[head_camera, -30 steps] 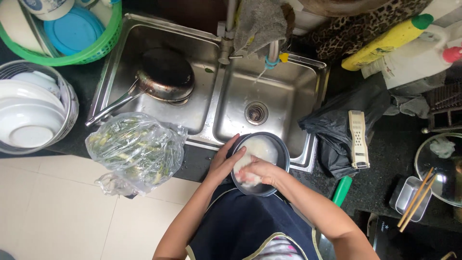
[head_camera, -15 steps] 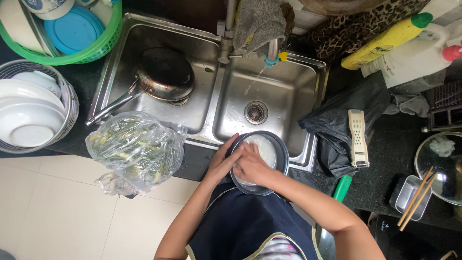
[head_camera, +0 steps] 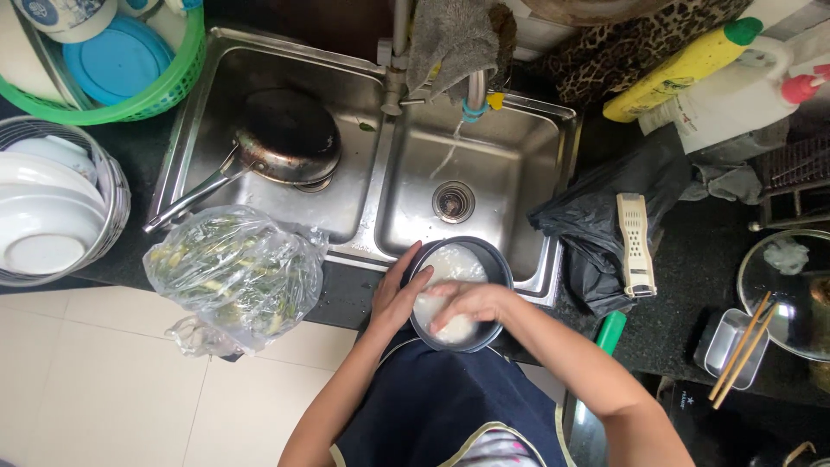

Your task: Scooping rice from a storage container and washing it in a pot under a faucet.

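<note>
The pot (head_camera: 456, 294) rests on the sink's (head_camera: 259, 60) front edge, at the surface's front. The left hand (head_camera: 396, 298) cups its left wall, fingers curled. The right hand (head_camera: 462, 304), loosely open, lies inside, in cloudy water (head_camera: 450, 264), gripping nothing visible.

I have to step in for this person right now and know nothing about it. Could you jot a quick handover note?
Left hand grips the rim of the dark pot, at the front edge of the right sink basin.
Right hand is inside the pot, in cloudy white water over what looks like rice.
Tap is running a thin stream into the basin.
Done: pot holds water.
Left: cloudy water not poured off.
</note>
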